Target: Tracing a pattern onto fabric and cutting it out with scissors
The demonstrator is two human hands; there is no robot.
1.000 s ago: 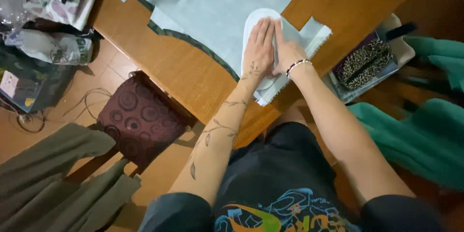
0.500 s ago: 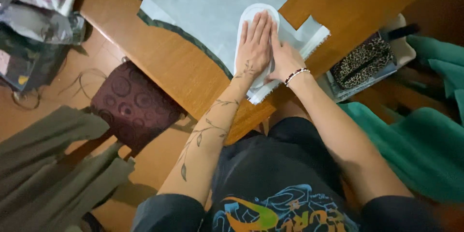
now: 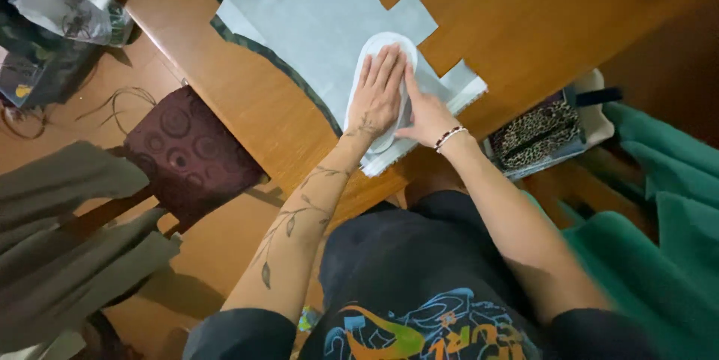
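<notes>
Between the earlier views and this one the left hand (image 3: 380, 92) has slid forward along the white oval pattern piece (image 3: 378, 49), which suggests the smoothing stroke is well along. Left hand lies flat, fingers together and extended, palm pressed on the oval piece, which rests on the pale grey fabric (image 3: 299, 23) near the front edge of the wooden bench (image 3: 539, 23). Right hand (image 3: 425, 113), open with fingers stretched out, presses the fabric just beside the piece, touching the left hand; neither hand pinches anything
</notes>
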